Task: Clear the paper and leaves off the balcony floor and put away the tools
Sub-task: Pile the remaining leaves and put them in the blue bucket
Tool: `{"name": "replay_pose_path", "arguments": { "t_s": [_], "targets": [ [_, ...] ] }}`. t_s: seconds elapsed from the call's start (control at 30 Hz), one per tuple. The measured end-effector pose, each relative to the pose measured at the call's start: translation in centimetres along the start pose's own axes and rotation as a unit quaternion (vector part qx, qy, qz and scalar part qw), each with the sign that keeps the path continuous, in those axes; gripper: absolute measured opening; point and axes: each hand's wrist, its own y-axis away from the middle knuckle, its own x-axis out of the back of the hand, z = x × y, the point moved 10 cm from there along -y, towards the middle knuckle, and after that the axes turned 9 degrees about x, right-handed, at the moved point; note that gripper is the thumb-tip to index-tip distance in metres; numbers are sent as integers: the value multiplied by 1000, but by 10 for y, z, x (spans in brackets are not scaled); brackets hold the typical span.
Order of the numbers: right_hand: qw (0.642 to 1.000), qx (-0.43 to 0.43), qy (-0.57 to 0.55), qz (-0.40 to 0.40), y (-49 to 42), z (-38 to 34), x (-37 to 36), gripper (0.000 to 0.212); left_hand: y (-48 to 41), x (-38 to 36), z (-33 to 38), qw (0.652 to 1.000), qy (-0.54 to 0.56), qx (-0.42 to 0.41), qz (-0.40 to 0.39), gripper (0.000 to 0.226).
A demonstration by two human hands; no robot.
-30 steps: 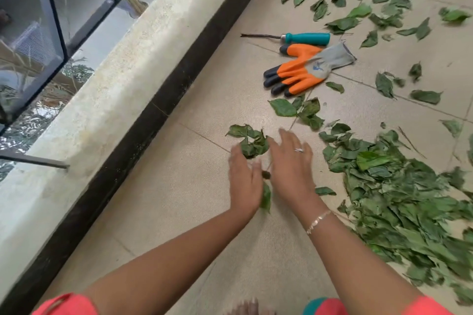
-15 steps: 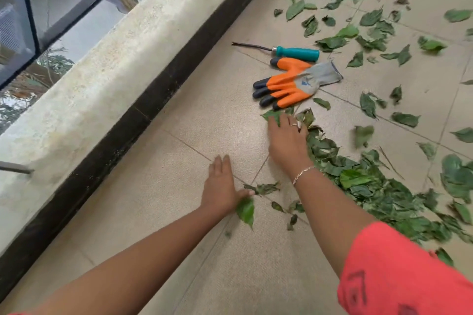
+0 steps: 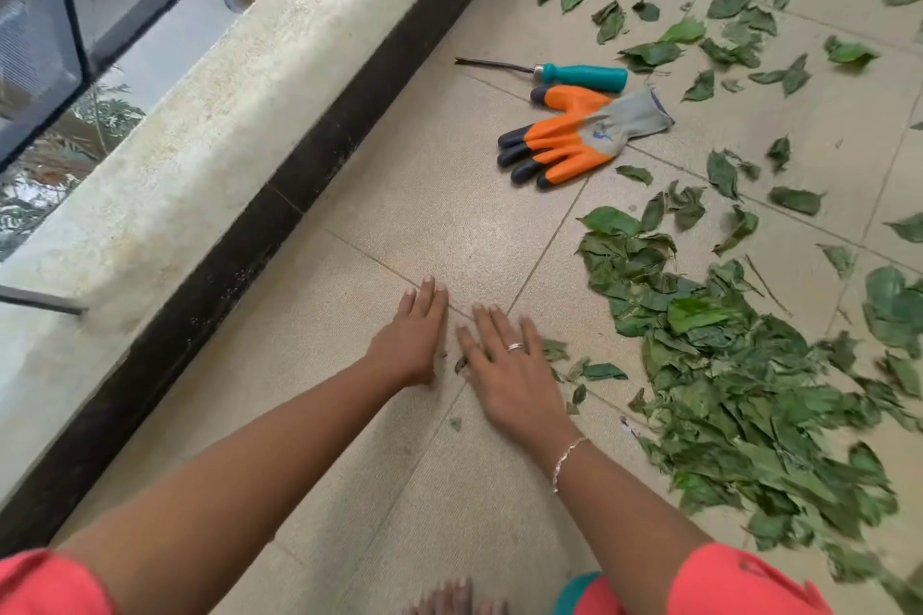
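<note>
A big heap of green leaves (image 3: pixel 739 380) lies on the tiled floor at the right. Loose leaves (image 3: pixel 699 30) are scattered across the far tiles. My left hand (image 3: pixel 414 335) lies flat on the floor with straight fingers, holding nothing. Beside it my right hand (image 3: pixel 509 365), with a ring, rests flat on the tile, and a few small leaf bits (image 3: pixel 594 370) lie by its fingers. Farther off lies an orange and grey glove (image 3: pixel 584 135), and behind it a hand tool with a teal handle (image 3: pixel 584 76).
A low concrete parapet (image 3: pixel 210 125) with a black skirting (image 3: pixel 279 210) runs along the left. Metal railing frames (image 3: pixel 75 0) stand above it. My bare toes (image 3: pixel 449 599) show at the bottom edge.
My right hand has pulled back from the leaves near the glove to lie beside my left hand. The leaves it touched now sit with the heap on the right.
</note>
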Motion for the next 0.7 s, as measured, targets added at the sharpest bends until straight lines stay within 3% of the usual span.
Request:
{"name": "replay_pose_path", "arguments": {
  "t_s": [0.07,0.17,0.27,0.33,0.37,0.47,0.57,0.63,0.7],
  "targets": [
    [998,-36,50,12,22,40,1,66,0,-3,-2,999,-32,-2,10,124],
    [987,-139,79,-1,64,123,20,75,-1,-4,-3,999,-36,-3,16,126],
    [956,-284,64,-17,111,187,56,65,1,-5,-3,999,-42,0,11,125],
    [941,-335,24,39,116,174,79,59,1,-4,-2,999,-41,-4,11,121],
    [946,-318,-12,54,106,147,83,53,0,-1,-1,999,-36,-12,11,116],
    [975,-147,-155,60,54,28,73,46,-4,13,-2,999,5,-40,18,88],
    [987,-5,-156,29,38,-71,32,50,7,8,-3,996,66,-18,61,77],
    [986,-10,-151,-68,58,-76,-7,56,26,-18,5,989,128,3,75,76],
    [987,-51,-139,-62,83,-45,-18,65,47,-45,20,984,156,-2,86,68]
  ]
}}
